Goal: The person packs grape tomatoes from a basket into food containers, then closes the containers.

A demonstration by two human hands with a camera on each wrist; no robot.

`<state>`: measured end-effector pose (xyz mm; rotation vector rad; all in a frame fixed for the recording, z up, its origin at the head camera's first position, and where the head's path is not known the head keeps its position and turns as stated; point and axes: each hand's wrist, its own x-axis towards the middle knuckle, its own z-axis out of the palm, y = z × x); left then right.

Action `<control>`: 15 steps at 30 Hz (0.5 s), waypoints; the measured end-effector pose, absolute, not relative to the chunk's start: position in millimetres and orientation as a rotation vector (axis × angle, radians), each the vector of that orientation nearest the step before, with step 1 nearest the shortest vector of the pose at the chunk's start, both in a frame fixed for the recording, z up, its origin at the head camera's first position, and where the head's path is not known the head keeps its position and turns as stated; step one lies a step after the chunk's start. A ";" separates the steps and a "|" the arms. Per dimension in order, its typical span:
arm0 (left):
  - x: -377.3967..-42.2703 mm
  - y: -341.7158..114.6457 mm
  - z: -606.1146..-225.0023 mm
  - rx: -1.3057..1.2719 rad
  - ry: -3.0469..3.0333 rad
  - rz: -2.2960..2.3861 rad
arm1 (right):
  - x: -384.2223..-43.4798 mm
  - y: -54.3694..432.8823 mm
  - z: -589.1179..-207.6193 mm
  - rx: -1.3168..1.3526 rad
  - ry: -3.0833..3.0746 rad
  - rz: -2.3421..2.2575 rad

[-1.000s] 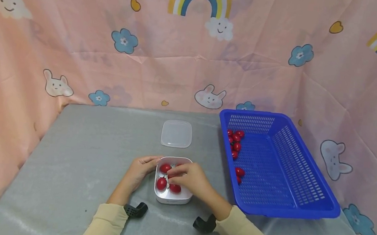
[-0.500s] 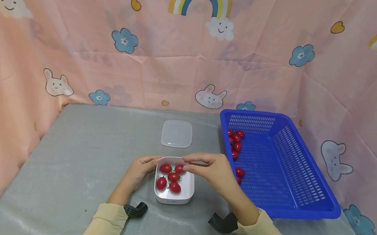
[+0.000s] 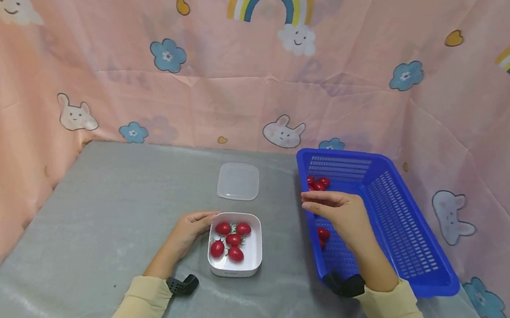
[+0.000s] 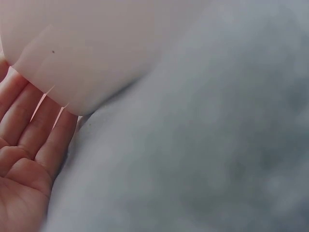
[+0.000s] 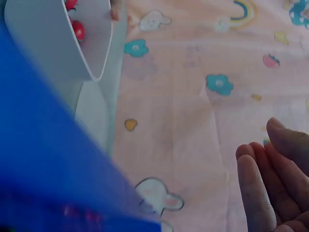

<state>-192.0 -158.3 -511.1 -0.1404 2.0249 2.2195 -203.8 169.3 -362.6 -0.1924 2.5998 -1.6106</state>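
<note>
A white square box (image 3: 253,251) stands on the grey cloth with several cherry tomatoes (image 3: 233,240) in it, some showing green stems. My left hand (image 3: 188,234) rests at its upper left side; in the left wrist view the nearly straight fingers (image 4: 36,121) lie against the pale wall of the box. Over the left rim of the blue plastic basket (image 3: 422,236) hovers my right hand (image 3: 341,216), fingers extended and nothing between them. More cherry tomatoes (image 3: 321,185) lie along the left side inside the basket, partly hidden by this hand.
Behind the box lies a clear flat lid (image 3: 238,181) on the grey cloth (image 3: 142,184). A pink printed curtain (image 3: 226,74) closes off the back and sides. Both wrists wear black bands (image 3: 183,285).
My right hand has let go of a tomato in the box and moved right, to above the basket rim. The left hand and the box have stayed put.
</note>
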 end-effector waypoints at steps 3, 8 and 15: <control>-190.9 -158.7 -511.3 -0.152 2.028 2.218 | -212.5 182.0 -364.7 -0.162 2.596 -1.531; -189.8 -158.7 -511.7 -0.158 2.063 2.193 | -228.4 203.2 -367.7 -0.182 2.513 -1.469; -191.1 -158.1 -511.3 -0.170 2.042 2.205 | -244.4 225.3 -375.1 -0.202 2.473 -1.316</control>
